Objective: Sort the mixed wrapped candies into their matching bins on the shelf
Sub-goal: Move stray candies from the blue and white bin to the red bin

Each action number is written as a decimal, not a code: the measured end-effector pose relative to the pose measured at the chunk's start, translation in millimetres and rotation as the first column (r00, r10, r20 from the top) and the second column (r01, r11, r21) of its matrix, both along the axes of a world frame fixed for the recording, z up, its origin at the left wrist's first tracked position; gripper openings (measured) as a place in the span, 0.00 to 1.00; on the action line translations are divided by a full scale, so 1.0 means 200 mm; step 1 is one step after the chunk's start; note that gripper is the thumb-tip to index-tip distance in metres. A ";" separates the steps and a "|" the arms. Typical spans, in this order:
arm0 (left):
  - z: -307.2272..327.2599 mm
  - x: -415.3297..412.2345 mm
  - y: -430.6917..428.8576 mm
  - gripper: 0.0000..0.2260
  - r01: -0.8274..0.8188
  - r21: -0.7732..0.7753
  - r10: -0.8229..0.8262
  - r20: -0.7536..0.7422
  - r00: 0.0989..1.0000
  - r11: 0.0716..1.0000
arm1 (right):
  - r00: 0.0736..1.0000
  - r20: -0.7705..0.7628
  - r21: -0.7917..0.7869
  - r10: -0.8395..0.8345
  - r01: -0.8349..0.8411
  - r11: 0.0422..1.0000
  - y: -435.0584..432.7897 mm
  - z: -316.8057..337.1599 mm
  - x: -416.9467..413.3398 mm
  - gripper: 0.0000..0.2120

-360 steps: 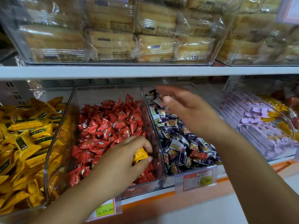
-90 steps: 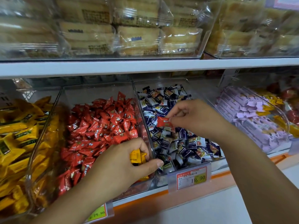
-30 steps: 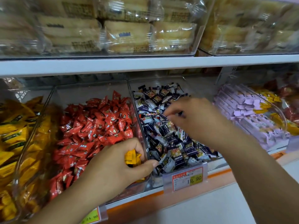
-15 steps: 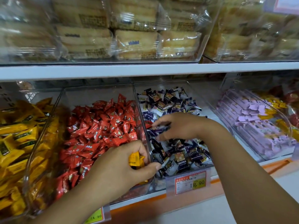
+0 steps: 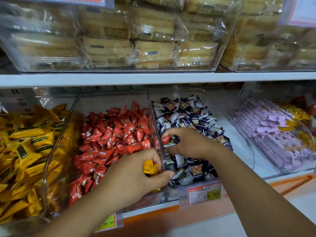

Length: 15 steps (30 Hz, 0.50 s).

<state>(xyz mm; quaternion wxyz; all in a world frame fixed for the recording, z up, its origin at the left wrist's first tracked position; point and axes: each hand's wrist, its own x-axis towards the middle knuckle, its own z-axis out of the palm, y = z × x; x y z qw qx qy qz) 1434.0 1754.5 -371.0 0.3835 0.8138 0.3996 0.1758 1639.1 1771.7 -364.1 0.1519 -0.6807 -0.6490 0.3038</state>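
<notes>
A white shelf board (image 5: pixel 153 78) runs across the view, and above it stand large clear plastic bins (image 5: pixel 220 53) packed with pale cakes in transparent wrap (image 5: pixel 153 52). Below it sits a row of clear plastic bins. The leftmost bin (image 5: pixel 51 161) holds yellow wrapped candies (image 5: pixel 25 142), the next bin (image 5: pixel 111 101) holds a heap of red wrapped candies (image 5: pixel 119 130), the third bin (image 5: pixel 174 94) holds dark blue and white wrapped candies (image 5: pixel 188 115), and the bin on the right (image 5: pixel 273 161) holds pale purple wrapped bars (image 5: pixel 266 120) with some yellow pieces mixed in behind them. The left hand (image 5: pixel 136 178) hovers over the front corner of the red bin, its fingers curled round a few yellow wrapped candies (image 5: pixel 150 168), the thumb reaching past the wall between the red and blue bins. The right hand (image 5: pixel 189 144) is inside the blue and white bin, just beside that wall, and pinches a single red wrapped candy (image 5: pixel 165 139) between thumb and fingers, above the blue and white pile. Two price tags hang on the shelf edge, one under the blue and white bin (image 5: pixel 203 194) and one under the red bin (image 5: pixel 107 223).
</notes>
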 end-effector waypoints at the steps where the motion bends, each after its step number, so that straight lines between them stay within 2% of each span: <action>1: 0.00 0.00 0.00 0.18 -0.001 0.004 0.001 -0.002 1.000 1.000 | 1.000 -0.026 0.037 -0.014 0.015 0.999 -0.03 0.01 0.02 0.11; 7: 0.00 0.00 0.00 0.17 0.005 0.015 -0.005 -0.014 1.000 1.000 | 0.988 -0.087 0.186 -0.129 0.143 0.972 -0.19 0.08 0.16 0.06; 11: 0.00 0.00 0.00 0.17 0.006 0.022 -0.005 -0.025 1.000 1.000 | 0.977 -0.118 0.117 -0.180 0.194 0.974 -0.22 0.10 0.16 0.05; 13: 0.00 0.00 0.00 0.17 0.006 0.025 -0.006 -0.021 1.000 1.000 | 0.982 -0.072 0.121 -0.173 0.180 0.976 -0.21 0.10 0.15 0.08; 15: 0.00 0.00 0.00 0.17 0.010 0.031 -0.010 -0.018 1.000 0.999 | 0.986 0.039 0.242 -0.161 0.147 0.959 -0.19 0.11 0.13 0.06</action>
